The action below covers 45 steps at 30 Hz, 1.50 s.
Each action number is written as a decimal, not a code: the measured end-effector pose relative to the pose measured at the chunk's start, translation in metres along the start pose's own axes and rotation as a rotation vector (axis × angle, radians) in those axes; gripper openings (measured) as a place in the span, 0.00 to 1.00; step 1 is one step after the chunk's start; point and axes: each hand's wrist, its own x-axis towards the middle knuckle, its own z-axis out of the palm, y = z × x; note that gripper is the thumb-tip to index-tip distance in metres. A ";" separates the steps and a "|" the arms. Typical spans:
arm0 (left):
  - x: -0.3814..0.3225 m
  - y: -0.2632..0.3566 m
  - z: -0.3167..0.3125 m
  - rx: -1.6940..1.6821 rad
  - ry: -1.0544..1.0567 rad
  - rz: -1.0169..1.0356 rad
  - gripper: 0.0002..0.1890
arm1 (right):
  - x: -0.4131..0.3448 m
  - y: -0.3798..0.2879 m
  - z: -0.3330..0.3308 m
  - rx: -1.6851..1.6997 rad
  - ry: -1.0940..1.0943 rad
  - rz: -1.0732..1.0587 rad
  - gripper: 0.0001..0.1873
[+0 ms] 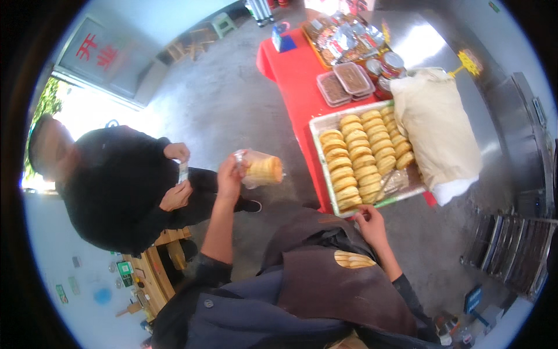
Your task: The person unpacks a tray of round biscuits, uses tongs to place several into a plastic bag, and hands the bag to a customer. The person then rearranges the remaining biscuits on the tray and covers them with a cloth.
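Note:
My left hand point(232, 174) grips the top of a clear plastic bag of round golden pastries point(263, 169), held up in the air to the left of the table. By the near edge of a white-rimmed tray point(320, 150) is my right hand point(370, 224), its fingers bent. Whether it touches the rim or pinches anything I cannot tell. Rows of similar round pastries point(366, 152) stand on edge in the tray. Metal tongs point(383, 185) appear to lie over clear plastic at the tray's near right. A beige cloth point(438, 126) covers the tray's right part.
A person point(117, 179) in black stands at left, holding what looks like a banknote point(183, 172). On the red tablecloth point(292, 94) are lidded plastic boxes point(346, 83), jars point(392, 63) and a tray of packaged food point(344, 37). Dark racks point(510, 248) stand at right.

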 end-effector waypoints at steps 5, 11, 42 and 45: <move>-0.020 -0.012 -0.013 -0.131 0.216 -0.052 0.23 | 0.021 0.037 -0.030 0.041 0.042 -0.001 0.16; -0.005 -0.015 -0.015 -0.124 0.224 -0.018 0.23 | 0.043 0.079 -0.066 0.367 0.170 0.320 0.13; -0.025 -0.039 -0.090 -0.601 0.926 0.408 0.38 | -0.002 0.019 0.022 0.304 -0.047 0.204 0.13; -0.013 -0.012 -0.096 -0.882 0.928 0.351 0.38 | -0.010 0.030 0.025 0.287 -0.076 0.187 0.13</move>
